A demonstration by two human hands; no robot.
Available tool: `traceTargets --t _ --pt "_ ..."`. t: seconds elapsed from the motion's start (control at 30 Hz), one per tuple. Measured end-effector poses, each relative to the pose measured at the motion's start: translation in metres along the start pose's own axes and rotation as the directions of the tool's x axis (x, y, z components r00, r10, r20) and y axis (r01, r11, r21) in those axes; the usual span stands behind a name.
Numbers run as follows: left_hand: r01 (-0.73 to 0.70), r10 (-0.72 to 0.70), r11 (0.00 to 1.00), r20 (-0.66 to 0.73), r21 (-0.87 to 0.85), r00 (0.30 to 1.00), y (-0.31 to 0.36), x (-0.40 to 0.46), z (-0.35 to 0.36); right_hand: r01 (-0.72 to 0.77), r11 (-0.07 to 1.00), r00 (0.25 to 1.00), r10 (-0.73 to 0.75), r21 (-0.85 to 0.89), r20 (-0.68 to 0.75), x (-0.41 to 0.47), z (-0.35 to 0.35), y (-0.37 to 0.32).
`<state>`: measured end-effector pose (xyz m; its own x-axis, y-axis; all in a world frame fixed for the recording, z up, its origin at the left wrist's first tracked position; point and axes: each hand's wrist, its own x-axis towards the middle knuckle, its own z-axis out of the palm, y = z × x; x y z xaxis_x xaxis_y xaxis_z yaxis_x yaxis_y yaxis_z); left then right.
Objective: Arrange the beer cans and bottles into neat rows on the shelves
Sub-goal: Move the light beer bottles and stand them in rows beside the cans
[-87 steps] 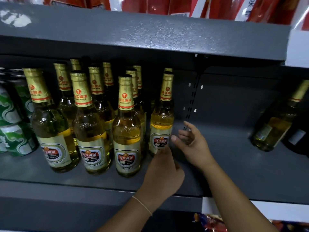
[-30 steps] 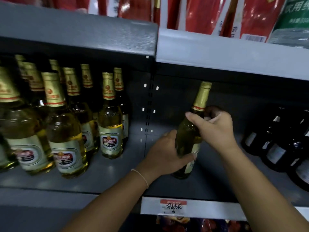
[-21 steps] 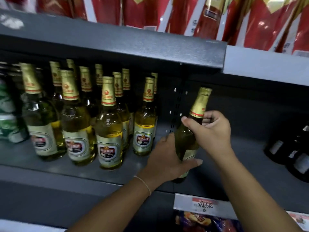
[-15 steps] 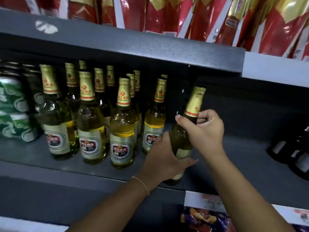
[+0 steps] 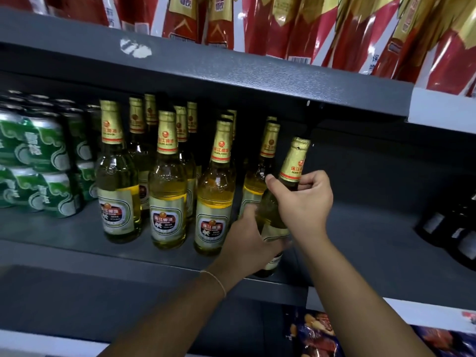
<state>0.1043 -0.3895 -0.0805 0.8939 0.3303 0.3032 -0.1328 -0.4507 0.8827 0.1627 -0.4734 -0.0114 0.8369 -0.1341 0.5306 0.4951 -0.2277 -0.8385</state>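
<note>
- A clear beer bottle (image 5: 273, 222) with a gold foil neck is held by both hands at the front edge of the grey shelf (image 5: 373, 228), tilted so its top leans to the right, away from the standing bottles.
- The right hand (image 5: 305, 202) has its grip clenched round the held bottle's shoulder, just under the gold neck label, thumb on the left side.
- The left hand (image 5: 251, 243) wraps the held bottle's lower body, covering most of its label; whether the base touches the shelf cannot be told.
- A thin band sits on the left wrist.
- Just left of the held bottle stand upright bottles of the same kind (image 5: 167, 191) in rows, four across the front and more behind them.
- Further left of the held bottle are green beer cans (image 5: 49, 166), stacked two high.
- Well to the right of the held bottle, dark bottles (image 5: 461, 235) stand at the frame edge, with bare shelf between.
- Above the held bottle, on the next shelf up, hang red and gold packets (image 5: 309, 27).
</note>
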Motion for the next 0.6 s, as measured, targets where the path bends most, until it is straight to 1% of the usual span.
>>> traceTargets --t 0.2,0.3,0.4,0.47,0.53,0.57,0.6 --pt "-0.010 0.011 1.000 0.037 -0.022 0.999 -0.004 0.003 -0.006 0.034 0.997 0.999 -0.032 -0.066 0.028 0.002 0.005 -0.002" --pt "-0.040 0.039 0.999 0.021 0.031 0.999 -0.009 0.006 -0.006 0.061 0.996 0.992 -0.054 -0.058 0.116 0.008 0.004 0.001" --pt "-0.075 0.073 0.994 0.025 0.079 0.997 -0.012 0.008 -0.009 0.097 0.994 0.964 -0.080 -0.055 0.253 0.012 -0.001 0.004" --pt "-0.095 0.093 0.993 0.039 0.073 0.995 -0.015 0.009 -0.010 0.046 0.997 0.921 -0.066 0.062 0.384 0.011 -0.007 0.006" --pt "-0.110 0.107 0.993 0.049 0.048 0.993 -0.018 0.009 -0.010 -0.048 0.980 0.847 -0.063 0.193 0.528 0.009 -0.014 0.010" --pt "-0.103 0.101 0.994 0.049 0.032 0.994 -0.020 0.008 -0.009 -0.068 0.970 0.819 -0.079 0.233 0.568 0.008 -0.017 0.013" --pt "-0.094 0.093 0.995 0.047 0.016 0.995 -0.021 0.006 -0.009 -0.071 0.964 0.807 -0.097 0.258 0.583 0.006 -0.020 0.015"
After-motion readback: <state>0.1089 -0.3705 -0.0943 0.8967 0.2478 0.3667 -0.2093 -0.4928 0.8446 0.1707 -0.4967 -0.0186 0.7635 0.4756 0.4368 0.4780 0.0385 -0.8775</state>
